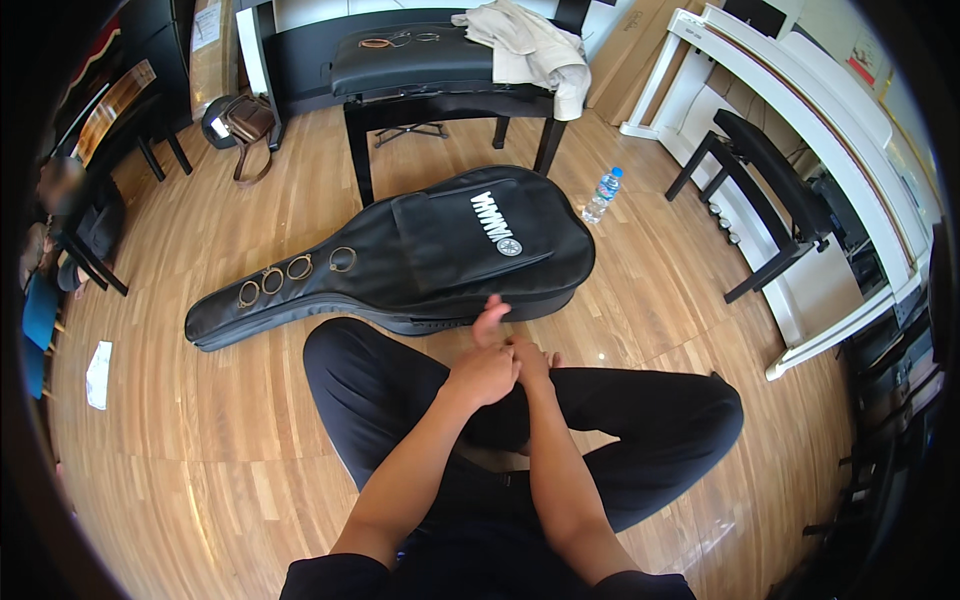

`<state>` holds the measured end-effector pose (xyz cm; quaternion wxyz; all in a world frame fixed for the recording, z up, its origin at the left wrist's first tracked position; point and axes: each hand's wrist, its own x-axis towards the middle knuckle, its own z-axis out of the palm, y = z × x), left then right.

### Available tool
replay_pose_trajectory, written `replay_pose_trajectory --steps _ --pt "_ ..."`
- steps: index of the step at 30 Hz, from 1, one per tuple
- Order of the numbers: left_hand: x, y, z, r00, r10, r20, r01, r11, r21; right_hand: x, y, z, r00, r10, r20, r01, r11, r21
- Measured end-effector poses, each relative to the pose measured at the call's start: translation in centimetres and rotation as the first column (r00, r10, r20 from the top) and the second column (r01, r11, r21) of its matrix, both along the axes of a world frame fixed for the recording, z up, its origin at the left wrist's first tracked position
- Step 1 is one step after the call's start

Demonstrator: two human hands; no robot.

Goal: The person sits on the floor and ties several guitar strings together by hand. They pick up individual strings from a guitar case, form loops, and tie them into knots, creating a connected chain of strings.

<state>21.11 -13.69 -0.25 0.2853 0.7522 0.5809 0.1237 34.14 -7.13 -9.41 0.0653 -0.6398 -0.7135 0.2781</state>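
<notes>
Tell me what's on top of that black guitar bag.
Four thin ring-shaped coils lie in a row along the narrow neck of the guitar bag. Whatever is inside or beneath it is covered and cannot be seen.

Dressed in a black top [490,565] with short, loose sleeves [335,578] and in roomy, near-black trousers [655,405] of soft, lightly creased cloth; bare along both forearms [412,475].
</notes>
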Motion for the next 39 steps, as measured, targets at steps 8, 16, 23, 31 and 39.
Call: replay_pose_trajectory --steps 8,16,23,31,39 --pt "-11.1 -4.4 10.7 0.842 -0.017 0.539 -0.155 0.949 0.273 3.3 0.4 1.2 0.953 -0.294 -0.066 0.296 0.87 0.394" --pt "-27.0 -1.8 4.7 0.526 0.514 0.678 -0.798 0.574 0.184 4.3 0.5 1.0 0.774 -0.342 -0.533 0.529 0.811 0.249" --pt "-29.9 -1.7 -5.2 0.535 0.708 0.461 -0.834 0.531 0.152 7.3 0.4 -0.8 0.695 -0.427 -0.578 0.6 0.788 0.14" --pt "-26.0 1.7 -6.2 0.657 0.665 0.356 -0.754 0.571 0.324 10.1 -0.8 -0.8 0.604 -0.408 -0.684 0.682 0.709 0.179" --pt "-16.4 5.7 -7.0 0.962 0.236 0.138 -0.269 0.724 0.636 12.0 -1.9 -0.1 0.542 -0.449 -0.711 0.748 0.642 0.165"
